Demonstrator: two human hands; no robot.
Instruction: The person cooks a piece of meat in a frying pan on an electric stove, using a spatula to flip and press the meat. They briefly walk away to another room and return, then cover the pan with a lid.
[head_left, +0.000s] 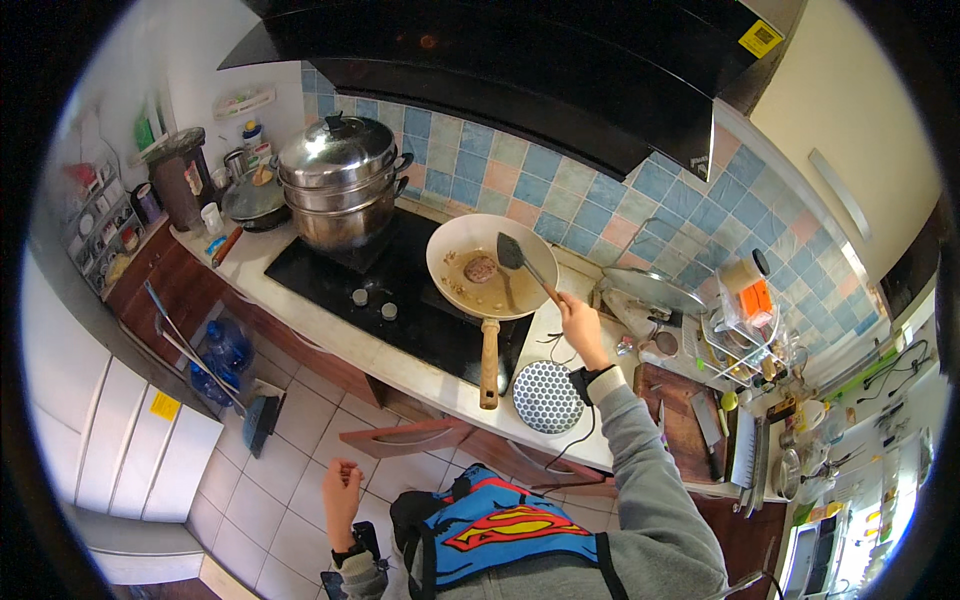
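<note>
My right hand (582, 327) grips the wooden handle of a spatula with a dark head (511, 252), which is held above the right part of a cream frying pan (535, 244). A browned meat patty (480, 268) lies in oil in the pan, with small browned bits to its left. The pan's wooden handle (489, 367) points towards me, and nothing holds it. Away from the counter, my left hand (343, 487) hangs low over the floor with its fingers curled and no object visible in it.
A tall steel steamer pot (337, 187) stands on the black cooktop (420, 330), left of the pan. A patterned round plate (547, 397) lies right of the pan handle. Farther right, a cleaver (705, 420) rests on a wooden cutting board (675, 450). A cabinet door (405, 439) juts out below.
</note>
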